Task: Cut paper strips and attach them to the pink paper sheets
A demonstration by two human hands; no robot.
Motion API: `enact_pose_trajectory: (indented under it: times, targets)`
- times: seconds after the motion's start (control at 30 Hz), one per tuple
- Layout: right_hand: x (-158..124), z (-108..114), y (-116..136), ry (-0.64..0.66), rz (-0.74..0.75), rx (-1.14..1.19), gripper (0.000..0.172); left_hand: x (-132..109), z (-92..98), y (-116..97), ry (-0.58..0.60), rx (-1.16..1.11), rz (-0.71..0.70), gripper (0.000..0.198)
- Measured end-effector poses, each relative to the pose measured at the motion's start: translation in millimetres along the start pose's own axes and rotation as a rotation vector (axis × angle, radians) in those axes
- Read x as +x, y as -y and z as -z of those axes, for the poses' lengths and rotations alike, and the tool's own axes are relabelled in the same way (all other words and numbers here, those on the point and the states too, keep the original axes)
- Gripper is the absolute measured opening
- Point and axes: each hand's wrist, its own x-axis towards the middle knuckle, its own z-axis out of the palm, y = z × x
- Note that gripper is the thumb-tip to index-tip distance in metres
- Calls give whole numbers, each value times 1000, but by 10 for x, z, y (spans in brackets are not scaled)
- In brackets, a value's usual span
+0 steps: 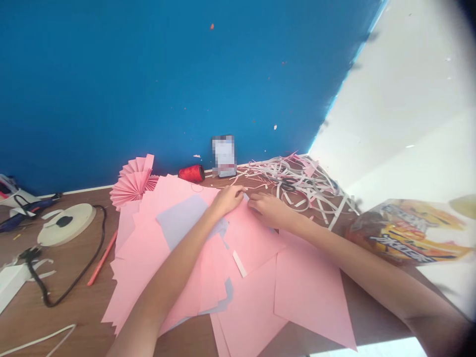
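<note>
While working at the far edge of the pink paper sheet [256, 235], in front of the smartphone [225, 157] set upright against the blue wall [111, 89], best to steady with one hand and align with the other. Visible now: left hand [228, 198] directly in front of the smartphone, fingers bent and close together; right hand [269, 207] in front and to the right of the smartphone, fingers curled together at the sheet's edge. Cannot tell in either case whether clamped on paper or only resting. Probably wise to press lightly, line up edges before bearing down, and avoid dragging loose sheets underneath. Also worth steering clear of the paper strips [316, 183] and apparent scissors [288, 184] right of the smartphone, and of the red thread spool [189, 173] just left of it.
</note>
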Motion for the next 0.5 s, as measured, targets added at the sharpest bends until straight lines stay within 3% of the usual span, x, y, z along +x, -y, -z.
enact_pose_trajectory:
  times: [0.13, 0.27, 0.37, 0.5]
  targets:
    - [-2, -22, 29, -31, -24, -1, 25, 12, 64, 43, -7, -14, -102, 31]
    - [29, -103, -26, -111, -158, 216, 29, 10, 110, 78, -27, -38, -93, 27]
    - [71, -207, -125, -245, -283, 432, 31, 0, 98, 94, -26, -33, -48, 22]
    - [98, -347, -241, -454, -349, 525, 30, -10, 51, 57, -17, 13, 7, 17]
